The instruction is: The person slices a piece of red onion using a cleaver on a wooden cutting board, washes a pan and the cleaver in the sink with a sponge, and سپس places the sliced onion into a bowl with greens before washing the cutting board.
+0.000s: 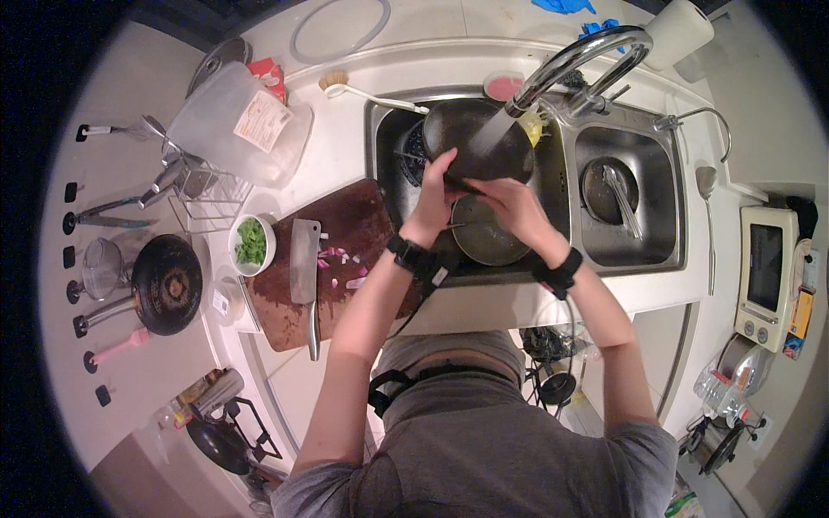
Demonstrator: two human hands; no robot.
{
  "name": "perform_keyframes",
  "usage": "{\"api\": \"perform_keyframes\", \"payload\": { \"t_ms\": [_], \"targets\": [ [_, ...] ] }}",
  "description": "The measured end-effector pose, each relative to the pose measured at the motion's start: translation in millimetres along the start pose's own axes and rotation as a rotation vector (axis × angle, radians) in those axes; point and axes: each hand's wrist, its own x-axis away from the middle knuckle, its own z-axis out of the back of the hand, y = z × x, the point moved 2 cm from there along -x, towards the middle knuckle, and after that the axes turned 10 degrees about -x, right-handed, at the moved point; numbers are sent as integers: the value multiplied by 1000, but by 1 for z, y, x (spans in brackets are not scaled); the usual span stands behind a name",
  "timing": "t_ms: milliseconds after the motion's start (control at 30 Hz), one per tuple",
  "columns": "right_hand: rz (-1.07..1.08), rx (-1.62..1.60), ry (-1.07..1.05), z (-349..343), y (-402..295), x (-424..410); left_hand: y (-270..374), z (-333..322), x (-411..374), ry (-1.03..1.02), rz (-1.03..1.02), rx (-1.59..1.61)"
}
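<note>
A dark round pan (453, 126) is tilted under the chrome faucet (550, 65), and a stream of water (490, 135) runs onto its inner surface. My left hand (435, 197) grips it at the near left edge, thumb up on the pan. On the near right, my right hand (515, 202) has its fingers closed at the pan's near edge, around what looks like a short dark handle. Beneath my hands, a second round dark pan or lid (495, 239) rests in the left sink basin (550, 259). Part of a dark drain basket (412, 158) shows left of the held pan.
Left of the sink, a wooden cutting board (356, 220) carries a cleaver (304, 259) and chopped red onion (333, 256). A white bowl of green leaves (250, 241) stands beside it. The right basin (660, 194) holds a small pan (592, 188) with metal utensils. A long-handled brush (379, 99) lies behind.
</note>
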Motion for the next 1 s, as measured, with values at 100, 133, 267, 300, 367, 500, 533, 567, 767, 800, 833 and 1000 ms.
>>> {"api": "perform_keyframes", "payload": {
  "t_ms": [100, 133, 267, 300, 367, 500, 533, 567, 767, 800, 833, 1000],
  "targets": [
    [158, 476, -166, 16, 21, 11, -37, 28, -3, 141, 66, 96],
    [90, 542, -133, 25, 39, 8, -37, 19, 2, 168, 71, 60],
    [-174, 655, -149, 8, 86, -37, -52, -9, -3, 47, 58, -2],
    [-378, 710, -394, -4, 51, -52, -55, -4, -5, 41, 54, 30],
    [98, 277, -440, -15, 70, -39, -59, -3, -12, -27, 66, 86],
    [29, 493, -661, 24, 55, -18, -54, 17, 0, 78, 23, 34],
    [52, 661, -346, 26, 68, -18, -51, 8, 4, 38, 25, -9],
    [46, 589, -91, 23, 83, -27, -51, 0, 4, 13, 42, -19],
    [225, 218, -615, -15, 58, -26, -29, 8, 7, 13, 30, -58],
    [220, 361, -642, -5, 65, -24, -30, 12, 8, 14, 2, -95],
    [190, 462, -501, 9, 79, -24, -26, 5, 11, 38, 7, -136],
    [30, 536, -257, -25, 65, -44, -36, 0, 4, 39, 4, -103]
  ]
}}
